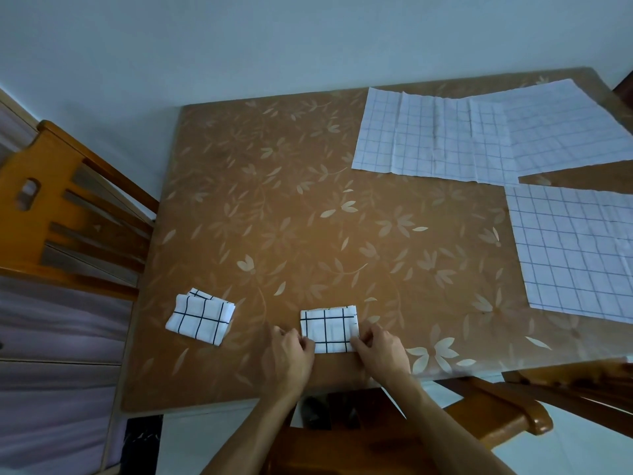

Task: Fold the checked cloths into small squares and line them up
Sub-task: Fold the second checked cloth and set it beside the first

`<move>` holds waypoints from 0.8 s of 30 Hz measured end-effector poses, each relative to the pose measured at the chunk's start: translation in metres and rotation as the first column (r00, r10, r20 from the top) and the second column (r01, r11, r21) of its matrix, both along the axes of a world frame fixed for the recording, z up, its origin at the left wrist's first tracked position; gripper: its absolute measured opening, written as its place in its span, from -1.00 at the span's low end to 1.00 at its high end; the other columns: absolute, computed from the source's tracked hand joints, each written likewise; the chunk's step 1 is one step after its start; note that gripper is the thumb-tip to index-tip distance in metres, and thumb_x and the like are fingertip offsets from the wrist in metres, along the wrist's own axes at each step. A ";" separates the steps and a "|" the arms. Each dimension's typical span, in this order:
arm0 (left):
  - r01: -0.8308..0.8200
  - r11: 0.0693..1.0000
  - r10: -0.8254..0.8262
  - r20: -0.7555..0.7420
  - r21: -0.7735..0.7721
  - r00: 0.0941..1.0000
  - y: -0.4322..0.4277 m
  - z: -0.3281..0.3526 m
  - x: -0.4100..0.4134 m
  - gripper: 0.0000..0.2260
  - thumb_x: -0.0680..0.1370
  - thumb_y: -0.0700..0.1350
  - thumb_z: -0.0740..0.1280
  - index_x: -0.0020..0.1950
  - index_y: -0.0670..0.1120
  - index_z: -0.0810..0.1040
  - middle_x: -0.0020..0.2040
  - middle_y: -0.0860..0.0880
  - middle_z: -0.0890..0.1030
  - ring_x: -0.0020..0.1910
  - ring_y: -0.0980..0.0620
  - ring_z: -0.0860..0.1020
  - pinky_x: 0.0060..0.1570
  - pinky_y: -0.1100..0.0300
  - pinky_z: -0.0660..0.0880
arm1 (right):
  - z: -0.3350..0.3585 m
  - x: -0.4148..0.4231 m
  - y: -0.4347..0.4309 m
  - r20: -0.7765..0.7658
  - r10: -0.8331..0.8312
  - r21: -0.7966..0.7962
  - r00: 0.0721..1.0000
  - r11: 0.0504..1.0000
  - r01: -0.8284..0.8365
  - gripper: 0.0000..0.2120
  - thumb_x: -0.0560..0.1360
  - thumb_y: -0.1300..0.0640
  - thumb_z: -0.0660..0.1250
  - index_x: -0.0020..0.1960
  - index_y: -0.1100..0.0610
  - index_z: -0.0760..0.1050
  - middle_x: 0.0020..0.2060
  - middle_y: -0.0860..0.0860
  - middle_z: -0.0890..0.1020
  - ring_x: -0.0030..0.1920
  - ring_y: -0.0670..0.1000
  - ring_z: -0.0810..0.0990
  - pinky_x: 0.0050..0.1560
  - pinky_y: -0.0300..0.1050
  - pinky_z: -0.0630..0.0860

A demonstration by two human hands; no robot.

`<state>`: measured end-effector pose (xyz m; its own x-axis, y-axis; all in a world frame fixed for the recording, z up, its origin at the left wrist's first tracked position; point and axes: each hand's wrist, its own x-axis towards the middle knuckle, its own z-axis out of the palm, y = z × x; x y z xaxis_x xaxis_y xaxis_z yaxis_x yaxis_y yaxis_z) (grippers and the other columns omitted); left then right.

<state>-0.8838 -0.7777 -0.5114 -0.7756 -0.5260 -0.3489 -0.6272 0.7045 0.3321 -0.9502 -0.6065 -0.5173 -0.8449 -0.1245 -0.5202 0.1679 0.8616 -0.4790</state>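
Leaf-patterned table [274, 200] bears a small, squarely folded checked cloth [329, 329].

Your table cover [308, 200] looks like smooth plastic sheeting, brown, leaf-printed, with a soft sheen; the folded cloth [329, 329] before you and the second folded cloth [200, 317] are matt white fabric with dark check lines. The flat cloths [435, 138] look thin and creased, equally matt; the chair [41, 186] at your left is orange-brown wood under glossy varnish.
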 end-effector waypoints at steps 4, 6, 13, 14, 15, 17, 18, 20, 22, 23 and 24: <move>0.154 0.970 -0.170 -0.068 -0.189 0.983 0.004 -0.006 -0.002 -0.59 0.49 -0.05 0.37 0.30 -0.03 0.37 0.19 -0.08 0.43 0.07 -0.03 0.52 0.01 0.11 0.54 | 0.001 0.001 -0.001 -0.001 -0.011 0.004 1.000 1.000 0.011 -0.79 0.52 -0.10 0.31 -0.09 0.03 0.44 -0.21 -0.04 0.59 -0.17 0.03 0.57 -0.24 -0.12 0.45; 0.297 0.917 -0.344 -0.155 -0.266 0.926 0.005 -0.014 -0.002 -0.53 0.38 -0.19 0.44 0.27 -0.07 0.46 0.23 -0.13 0.49 0.13 -0.11 0.53 0.07 0.03 0.54 | 0.001 0.001 -0.002 -0.002 -0.020 0.008 1.000 1.000 0.020 -0.79 0.53 -0.10 0.32 -0.07 0.03 0.44 -0.20 -0.03 0.60 -0.16 0.03 0.57 -0.23 -0.12 0.44; 0.551 0.769 -0.608 -0.105 -0.323 0.787 0.006 -0.031 0.003 -0.58 0.30 -0.29 0.51 0.12 -0.07 0.57 0.21 -0.14 0.57 0.15 -0.13 0.56 0.01 0.03 0.54 | 0.000 0.007 -0.006 -0.016 -0.059 0.026 0.998 0.998 0.060 -0.77 0.56 -0.09 0.28 0.00 0.05 0.34 -0.14 -0.01 0.58 -0.05 0.09 0.61 -0.18 -0.09 0.43; 0.565 0.767 -0.611 -0.075 -0.305 0.788 0.005 -0.032 0.002 -0.56 0.32 -0.27 0.51 0.17 -0.07 0.56 0.22 -0.14 0.56 0.17 -0.13 0.55 0.01 0.03 0.54 | 0.000 0.009 -0.008 -0.056 -0.069 0.025 0.996 0.997 0.070 -0.76 0.57 -0.09 0.26 0.01 0.06 0.32 -0.13 -0.01 0.56 -0.05 0.10 0.61 -0.19 -0.09 0.43; 0.580 0.761 -0.616 -0.046 -0.292 0.786 0.004 -0.033 0.001 -0.54 0.34 -0.25 0.50 0.22 -0.06 0.55 0.24 -0.13 0.55 0.18 -0.13 0.55 0.03 0.03 0.54 | -0.002 0.012 -0.009 -0.154 -0.057 0.025 0.986 0.998 0.062 -0.78 0.58 -0.07 0.25 0.03 0.07 0.33 -0.12 0.00 0.54 -0.06 0.09 0.60 -0.20 -0.09 0.44; 0.607 0.746 -0.631 0.001 -0.275 0.776 0.000 -0.034 -0.001 -0.50 0.36 -0.19 0.49 0.29 -0.06 0.53 0.26 -0.12 0.54 0.21 -0.14 0.54 0.05 0.01 0.55 | -0.009 0.017 -0.011 -0.396 0.102 0.058 0.912 0.995 -0.086 -0.83 0.54 0.09 0.33 0.09 0.11 0.42 -0.05 0.02 0.52 -0.06 0.09 0.56 -0.18 -0.09 0.53; 0.617 0.738 -0.637 0.016 -0.273 0.770 -0.001 -0.033 -0.002 -0.49 0.36 -0.17 0.50 0.31 -0.06 0.52 0.26 -0.11 0.54 0.21 -0.14 0.54 0.05 0.01 0.55 | -0.013 0.018 -0.013 -0.462 0.203 0.094 0.864 0.979 -0.179 -0.74 0.47 0.17 0.40 0.13 0.11 0.46 0.00 0.04 0.53 -0.04 0.09 0.56 -0.12 -0.07 0.57; 0.630 0.732 -0.645 0.035 -0.261 0.764 -0.004 -0.033 -0.004 -0.49 0.36 -0.13 0.51 0.31 -0.09 0.53 0.25 -0.10 0.55 0.18 -0.12 0.56 0.05 0.01 0.56 | -0.020 0.018 -0.016 -0.488 0.385 0.165 0.783 0.922 -0.351 -0.56 0.40 0.19 0.45 0.26 0.10 0.47 0.22 0.08 0.53 0.17 0.14 0.56 0.11 -0.03 0.55; 0.630 0.734 -0.643 0.038 -0.253 0.765 -0.005 -0.036 -0.003 -0.52 0.42 -0.11 0.49 0.32 -0.10 0.53 0.28 -0.12 0.54 0.23 -0.12 0.55 0.13 -0.01 0.54 | -0.027 0.019 -0.016 -0.480 0.519 0.241 0.707 0.853 -0.463 -0.51 0.48 0.13 0.30 0.40 0.12 0.40 0.44 0.12 0.40 0.43 0.15 0.39 0.32 0.01 0.39; 0.623 0.742 -0.636 0.032 -0.247 0.771 -0.006 -0.038 -0.002 -0.54 0.46 -0.09 0.46 0.35 -0.09 0.51 0.33 -0.14 0.51 0.30 -0.14 0.52 0.20 -0.05 0.52 | -0.030 0.020 -0.014 -0.457 0.558 0.271 0.692 0.829 -0.490 -0.49 0.53 0.08 0.17 0.47 0.13 0.35 0.50 0.11 0.31 0.49 0.13 0.29 0.38 0.02 0.30; 0.611 0.755 -0.624 0.025 -0.237 0.781 -0.007 -0.040 0.001 -0.53 0.51 -0.05 0.40 0.41 -0.07 0.47 0.40 -0.18 0.46 0.38 -0.17 0.46 0.27 -0.09 0.49 | -0.032 0.021 -0.011 -0.422 0.586 0.291 0.692 0.810 -0.509 -0.47 0.57 0.04 0.06 0.51 0.14 0.28 0.53 0.11 0.23 0.52 0.11 0.21 0.45 0.02 0.23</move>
